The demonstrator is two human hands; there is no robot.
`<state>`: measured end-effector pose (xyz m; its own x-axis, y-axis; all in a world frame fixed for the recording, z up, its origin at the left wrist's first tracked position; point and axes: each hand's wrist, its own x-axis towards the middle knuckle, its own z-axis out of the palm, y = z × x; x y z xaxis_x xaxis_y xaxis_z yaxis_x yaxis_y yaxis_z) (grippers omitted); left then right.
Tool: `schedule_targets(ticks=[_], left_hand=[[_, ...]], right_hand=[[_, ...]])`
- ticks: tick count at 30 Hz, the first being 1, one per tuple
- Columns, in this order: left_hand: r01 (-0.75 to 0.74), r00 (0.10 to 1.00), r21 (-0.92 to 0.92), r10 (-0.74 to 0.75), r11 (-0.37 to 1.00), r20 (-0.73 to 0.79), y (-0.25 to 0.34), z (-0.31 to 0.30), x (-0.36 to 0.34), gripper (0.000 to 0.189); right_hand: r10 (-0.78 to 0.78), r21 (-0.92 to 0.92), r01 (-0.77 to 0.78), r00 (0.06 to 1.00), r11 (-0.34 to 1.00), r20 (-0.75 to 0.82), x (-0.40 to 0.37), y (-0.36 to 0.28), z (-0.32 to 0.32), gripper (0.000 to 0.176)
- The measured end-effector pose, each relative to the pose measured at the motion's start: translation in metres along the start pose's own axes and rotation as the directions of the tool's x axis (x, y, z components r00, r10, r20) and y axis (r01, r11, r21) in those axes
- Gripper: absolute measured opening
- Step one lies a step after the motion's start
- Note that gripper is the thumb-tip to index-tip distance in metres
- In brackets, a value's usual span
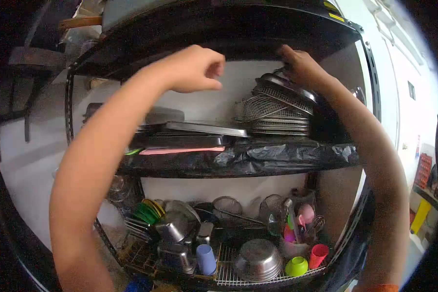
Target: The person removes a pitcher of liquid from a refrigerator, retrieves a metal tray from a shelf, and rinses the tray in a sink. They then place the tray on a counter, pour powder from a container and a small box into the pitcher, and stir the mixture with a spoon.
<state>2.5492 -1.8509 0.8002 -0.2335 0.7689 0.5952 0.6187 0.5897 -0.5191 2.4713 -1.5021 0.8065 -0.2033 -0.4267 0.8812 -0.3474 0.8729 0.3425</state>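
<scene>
My left hand [197, 69] is raised in front of the shelf's upper opening, its thumb and curled fingers apart with nothing between them. Below it lie flat metal trays [204, 128] on the middle shelf. At the upper right my right hand [301, 64] is above a stack of wire baskets and racks [277, 109], close to a dark pan [289, 87] on top of them. Its fingers are bent and blurred against the dark background, so what they touch or hold cannot be made out.
Black plastic [277, 158] covers the middle shelf's edge. On the lower rack stand metal bowls [259, 260], a blue cup [206, 259], a red cup [319, 255], a green cup [297, 266] and a utensil container [294, 247]. Metal posts [69, 104] flank the shelf.
</scene>
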Motion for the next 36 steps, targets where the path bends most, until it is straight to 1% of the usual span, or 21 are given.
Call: schedule_targets(ticks=[1,3,5,7,9,11,13,15,17,19,20,22,23,25,27,29,31,32,34,35,36], left_hand=[[-0.013,1.000,-0.035,0.013,0.999,0.002,0.005,0.013,0.013,0.030],[-0.155,0.987,-0.019,0.154,0.988,-0.051,0.017,0.031,0.037,0.032],[-0.259,0.960,-0.006,0.257,0.966,-0.114,0.028,0.047,0.055,0.036],[-0.225,0.968,0.022,0.226,0.974,-0.107,0.038,0.059,0.068,0.042],[-0.189,0.979,0.053,0.192,0.981,-0.065,0.045,0.065,0.079,0.047],[-0.151,0.988,0.082,0.151,0.985,0.010,0.049,0.068,0.089,0.050],[-0.109,0.991,0.073,0.102,0.991,0.090,0.052,0.069,0.094,0.050],[-0.083,0.989,0.077,0.073,0.994,0.129,0.055,0.068,0.097,0.050],[-0.079,0.990,0.091,0.067,0.993,0.128,0.057,0.068,0.097,0.049],[-0.092,0.981,0.079,0.077,0.993,0.176,0.058,0.068,0.100,0.048],[-0.100,0.976,0.072,0.083,0.992,0.199,0.058,0.069,0.101,0.047],[-0.123,0.983,0.077,0.110,0.989,0.147,0.056,0.072,0.101,0.047],[-0.132,0.985,0.078,0.122,0.988,0.118,0.056,0.074,0.100,0.046],[-0.094,0.989,0.095,0.082,0.991,0.122,0.060,0.072,0.097,0.049],[-0.086,0.989,0.143,0.068,0.986,0.130,0.063,0.076,0.095,0.053],[-0.104,0.988,0.222,0.075,0.970,0.137,0.066,0.082,0.094,0.057],[-0.115,0.981,0.225,0.074,0.968,0.181,0.062,0.090,0.098,0.064],[-0.120,0.976,0.224,0.074,0.967,0.206,0.061,0.094,0.102,0.067],[-0.057,0.971,0.182,0.013,0.982,0.237,0.069,0.091,0.105,0.074],[-0.023,0.964,0.153,-0.018,0.988,0.265,0.072,0.096,0.105,0.078],[-0.103,0.991,0.164,0.086,0.981,0.105,0.061,0.114,0.107,0.072]], right_hand=[[-0.019,-0.021,0.019,1.000,1.000,0.014,0.000,-0.005,-0.002,0.061],[-0.058,-0.057,0.060,0.997,0.997,0.044,-0.001,-0.004,-0.003,0.062],[-0.102,-0.023,0.104,0.989,0.994,0.106,0.005,0.005,-0.008,0.063],[-0.143,-0.008,0.146,0.979,0.989,0.148,0.002,0.005,-0.019,0.062],[-0.206,-0.042,0.209,0.977,0.977,0.059,-0.003,0.017,-0.022,0.060],[-0.166,-0.091,0.168,0.986,0.982,0.021,-0.006,0.031,-0.025,0.056],[-0.023,-0.153,0.027,0.999,0.988,0.024,-0.004,0.045,-0.027,0.050],[0.030,-0.450,-0.044,0.999,0.892,-0.038,-0.006,0.072,-0.017,0.040],[0.187,-0.523,-0.239,0.971,0.818,-0.151,-0.012,0.082,-0.015,0.030],[0.455,-0.370,-0.529,0.848,0.764,-0.273,-0.014,0.071,-0.017,0.021],[0.455,-0.341,-0.526,0.849,0.779,-0.268,-0.009,0.073,-0.017,0.019],[0.456,-0.285,-0.517,0.853,0.807,-0.254,0.002,0.081,-0.015,0.016],[0.400,-0.317,-0.462,0.884,0.828,-0.244,0.003,0.077,-0.015,0.016],[0.277,-0.377,-0.341,0.937,0.861,-0.213,0.009,0.063,-0.014,0.016],[0.002,-0.508,-0.153,0.958,0.848,-0.286,0.009,0.051,-0.008,0.015],[-0.242,-0.620,0.010,0.925,0.785,-0.292,0.006,0.041,-0.008,0.019],[-0.441,-0.700,0.155,0.863,0.697,-0.248,0.004,0.027,-0.025,0.026],[-0.493,-0.722,0.185,0.836,0.667,-0.240,0.003,0.020,-0.031,0.023],[-0.582,-0.752,0.245,0.784,0.611,-0.217,-0.003,0.006,-0.040,0.017],[-0.659,-0.720,0.337,0.719,0.607,-0.219,-0.001,0.007,-0.047,0.026],[-0.609,-0.724,0.294,0.763,0.625,-0.216,-0.007,-0.007,-0.055,0.024]])
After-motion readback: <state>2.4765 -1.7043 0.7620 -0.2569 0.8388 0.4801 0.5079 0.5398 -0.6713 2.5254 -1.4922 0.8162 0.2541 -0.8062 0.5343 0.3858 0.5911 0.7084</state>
